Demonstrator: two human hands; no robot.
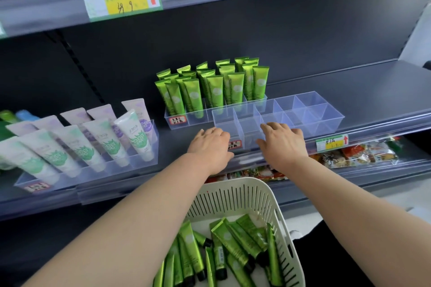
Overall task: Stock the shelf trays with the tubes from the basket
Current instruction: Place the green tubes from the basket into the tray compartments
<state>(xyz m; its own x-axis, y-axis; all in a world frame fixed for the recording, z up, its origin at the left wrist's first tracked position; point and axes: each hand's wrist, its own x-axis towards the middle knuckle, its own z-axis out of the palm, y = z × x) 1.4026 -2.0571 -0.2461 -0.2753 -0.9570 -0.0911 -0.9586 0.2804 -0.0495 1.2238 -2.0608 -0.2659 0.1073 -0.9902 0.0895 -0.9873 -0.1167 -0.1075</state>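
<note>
Tubes, green with black caps, lie loose in the white slotted basket at the bottom of the view; about 12 show, but the frame edge and the left forearm cut off the pile, so the count is rough. 1 clear tray on the dark shelf holds nothing, with roughly 10 compartments in 2 rows. Just behind it, a second tray carries about 20 upright green tubes; the rear ones overlap. The left hand and right hand, 2 in all, rest palm-down on the empty tray's front edge, fingers loosely curled, holding no tube. Further left, 1 tray holds about 11 pale tubes, partly blurred.
</note>
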